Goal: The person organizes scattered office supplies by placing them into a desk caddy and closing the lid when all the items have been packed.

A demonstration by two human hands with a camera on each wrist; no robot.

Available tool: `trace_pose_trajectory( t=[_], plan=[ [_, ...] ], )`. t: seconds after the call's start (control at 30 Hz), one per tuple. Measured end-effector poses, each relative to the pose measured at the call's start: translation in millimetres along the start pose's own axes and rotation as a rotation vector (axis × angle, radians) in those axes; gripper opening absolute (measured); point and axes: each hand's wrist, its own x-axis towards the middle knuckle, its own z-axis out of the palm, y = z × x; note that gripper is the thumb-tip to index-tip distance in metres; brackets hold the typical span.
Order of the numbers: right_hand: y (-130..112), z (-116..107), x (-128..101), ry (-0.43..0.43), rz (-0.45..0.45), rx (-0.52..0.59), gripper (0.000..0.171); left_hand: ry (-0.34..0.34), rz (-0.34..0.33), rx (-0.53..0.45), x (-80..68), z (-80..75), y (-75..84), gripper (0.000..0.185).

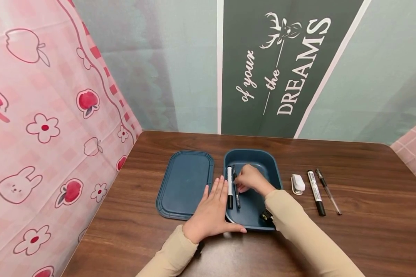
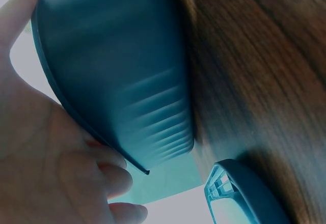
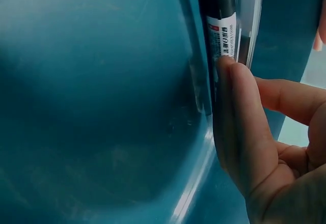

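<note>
"of your the DREAMS", wall banner [image 1: 284,65]

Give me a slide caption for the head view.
Right hand touches pens inside a blue box; left hand steadies its rim.

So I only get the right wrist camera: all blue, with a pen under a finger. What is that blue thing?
Observer: An open blue box on a wooden table. Its lid lies flat just left of it.
Operator: And the other hand?
Observer: The left hand lies flat against the box's left rim, fingers straight.
Operator: Anything outside the box?
Observer: To its right, a small white item, a marker and a thin pen.
</note>
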Motion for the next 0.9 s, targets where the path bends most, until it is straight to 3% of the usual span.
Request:
trace_pose_trajectory(
  t=[0.33, 0.9],
  plan=[
    [0.2, 7.0, 2.0, -0.021, 0.017, -0.138, 0.02, 0.011, 0.006, 0.0, 0.1, 2.0, -0.1, 0.126],
    [-0.7, 8.3, 2.5, -0.016, 0.024, -0.14, 0.021, 0.004, 0.006, 0.002, 0.4, 1.4, -0.3, 0.126]
  ],
)
